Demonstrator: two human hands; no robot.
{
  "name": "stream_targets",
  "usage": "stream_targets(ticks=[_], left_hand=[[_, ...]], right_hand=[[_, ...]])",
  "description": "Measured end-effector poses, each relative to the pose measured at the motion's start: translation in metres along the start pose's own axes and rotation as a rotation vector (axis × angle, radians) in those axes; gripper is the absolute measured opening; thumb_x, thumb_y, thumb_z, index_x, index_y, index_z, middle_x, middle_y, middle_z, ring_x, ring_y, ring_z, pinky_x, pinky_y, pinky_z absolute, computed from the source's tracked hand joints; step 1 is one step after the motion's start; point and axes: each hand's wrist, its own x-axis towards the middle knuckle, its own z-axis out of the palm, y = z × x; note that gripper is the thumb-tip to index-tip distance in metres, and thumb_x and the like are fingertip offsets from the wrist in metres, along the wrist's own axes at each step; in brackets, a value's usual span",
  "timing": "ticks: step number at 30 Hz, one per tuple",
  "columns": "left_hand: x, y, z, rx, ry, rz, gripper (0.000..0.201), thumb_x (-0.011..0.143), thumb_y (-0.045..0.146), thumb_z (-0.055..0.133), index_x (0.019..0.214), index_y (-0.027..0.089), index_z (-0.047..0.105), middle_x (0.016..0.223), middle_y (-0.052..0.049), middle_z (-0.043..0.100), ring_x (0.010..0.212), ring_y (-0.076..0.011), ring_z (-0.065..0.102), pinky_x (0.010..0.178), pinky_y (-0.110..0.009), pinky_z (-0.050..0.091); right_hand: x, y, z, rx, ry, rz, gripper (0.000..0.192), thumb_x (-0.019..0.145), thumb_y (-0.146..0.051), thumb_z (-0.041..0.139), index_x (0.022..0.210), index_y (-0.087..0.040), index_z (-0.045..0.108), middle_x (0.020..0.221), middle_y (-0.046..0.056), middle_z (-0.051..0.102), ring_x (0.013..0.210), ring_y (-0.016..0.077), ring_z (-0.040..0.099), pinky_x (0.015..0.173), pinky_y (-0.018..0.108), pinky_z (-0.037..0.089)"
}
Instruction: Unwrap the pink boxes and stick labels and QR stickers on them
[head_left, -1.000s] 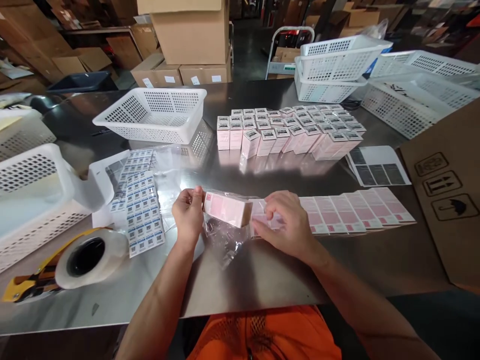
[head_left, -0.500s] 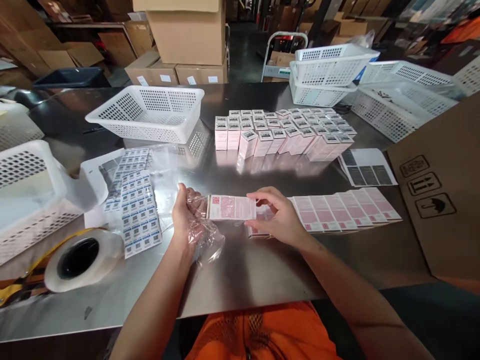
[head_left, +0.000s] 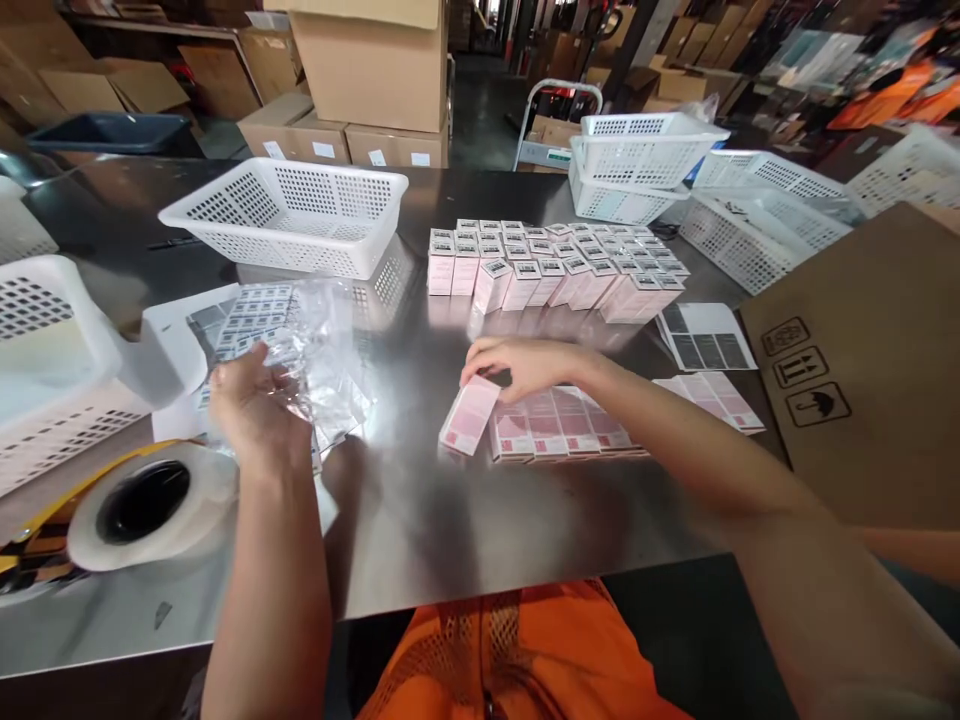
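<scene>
My left hand [head_left: 251,400] is closed on a piece of crumpled clear plastic film [head_left: 304,365], above the sheets of QR-code stickers [head_left: 255,310] at the left. With fingers and thumb, my right hand [head_left: 525,365] grips the top end of a small pink-and-white box [head_left: 471,416]. That box lies slanted on the metal table, at the left end of a row of similar flat-lying boxes [head_left: 551,425]. My right forearm hides part of the row. Behind it stands a block of upright pink boxes [head_left: 517,285] with labels on their tops.
A white basket [head_left: 285,215] stands at the back left, another [head_left: 56,350] at the near left by a tape roll [head_left: 172,540]. Stacked baskets [head_left: 637,155] are at the back right. A large carton [head_left: 862,370] borders the right side, near a printed sheet [head_left: 705,338].
My left hand has moved left with the plastic film, away from the box. My right hand has brought the box down to the table beside the row and turned it.
</scene>
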Motion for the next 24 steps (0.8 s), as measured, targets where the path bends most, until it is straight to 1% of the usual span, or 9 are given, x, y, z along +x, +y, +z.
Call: stream_targets(ticks=[2,4,7,9,13,17,20,22,24], left_hand=[[0.000,-0.006,0.004,-0.084,0.185,0.040,0.036,0.071,0.017,0.064,0.066,0.022,0.028,0.059,0.007,0.041,0.058,-0.0077,0.048,0.053,-0.024,0.038],[-0.002,-0.008,0.008,-0.127,0.274,0.041,0.035,0.062,0.006,0.064,0.066,0.020,0.032,0.073,0.005,0.056,0.071,-0.0089,0.057,0.059,-0.023,0.044],[-0.006,-0.005,0.013,-0.175,0.202,-0.033,0.031,0.058,0.003,0.061,0.068,0.020,0.036,0.101,0.001,0.065,0.091,-0.0173,0.067,0.067,-0.028,0.054],[-0.009,-0.002,0.016,-0.227,0.177,-0.061,0.032,0.057,0.005,0.061,0.070,0.021,0.036,0.103,0.001,0.066,0.085,-0.0208,0.071,0.065,-0.033,0.057],[-0.015,0.000,0.024,-0.175,0.202,0.012,0.037,0.068,0.019,0.072,0.071,0.022,0.034,0.090,0.001,0.068,0.052,-0.0101,0.061,0.044,-0.023,0.043],[-0.019,-0.003,0.028,-0.093,0.192,0.140,0.028,0.077,0.028,0.073,0.091,0.024,0.049,0.061,0.009,0.055,0.044,-0.0078,0.047,0.038,-0.019,0.029],[-0.022,-0.005,0.026,0.031,0.125,0.141,0.034,0.077,0.038,0.075,0.103,0.022,0.060,0.052,0.011,0.043,0.040,-0.0075,0.035,0.038,-0.020,0.025],[-0.024,-0.006,0.025,0.120,0.062,0.115,0.032,0.075,0.046,0.076,0.091,0.020,0.066,0.049,0.010,0.039,0.041,-0.0075,0.032,0.038,-0.021,0.022],[-0.027,-0.006,0.025,0.175,0.000,0.087,0.032,0.071,0.048,0.079,0.078,0.019,0.066,0.047,0.008,0.039,0.042,-0.0074,0.030,0.039,-0.022,0.020]], right_hand=[[0.017,0.004,0.001,0.002,-0.161,0.012,0.053,0.062,0.001,0.065,0.106,-0.027,0.075,0.110,0.001,0.064,0.091,0.0148,0.064,0.083,0.028,0.055],[0.029,0.008,0.007,-0.009,-0.207,0.035,0.044,0.063,-0.003,0.069,0.099,-0.027,0.077,0.101,0.000,0.068,0.080,0.0138,0.063,0.073,0.026,0.053],[0.036,0.013,0.018,-0.012,-0.205,0.083,0.038,0.067,-0.019,0.079,0.104,-0.023,0.077,0.096,0.002,0.070,0.078,0.0148,0.063,0.070,0.026,0.050],[0.037,0.017,0.023,0.008,-0.199,0.096,0.045,0.070,-0.025,0.082,0.114,-0.021,0.073,0.101,0.004,0.072,0.085,0.0158,0.064,0.075,0.026,0.050],[0.038,0.020,0.024,0.078,-0.249,0.073,0.037,0.079,-0.016,0.075,0.115,-0.022,0.072,0.109,0.002,0.075,0.095,0.0141,0.067,0.083,0.024,0.051],[0.043,0.015,0.021,0.087,-0.258,0.065,0.035,0.083,-0.008,0.069,0.115,-0.021,0.073,0.113,0.002,0.075,0.096,0.0123,0.069,0.084,0.022,0.051],[0.045,0.011,0.020,0.046,-0.241,0.077,0.035,0.079,-0.008,0.073,0.110,-0.024,0.075,0.106,-0.001,0.077,0.092,0.0118,0.070,0.082,0.021,0.052],[0.045,0.013,0.015,-0.008,-0.144,0.107,0.038,0.077,-0.014,0.077,0.113,-0.027,0.074,0.113,-0.001,0.075,0.100,0.0141,0.069,0.088,0.023,0.052],[0.045,0.020,0.005,-0.090,0.062,0.175,0.042,0.085,-0.022,0.071,0.126,-0.026,0.066,0.131,0.004,0.066,0.118,0.0194,0.061,0.100,0.032,0.048]])
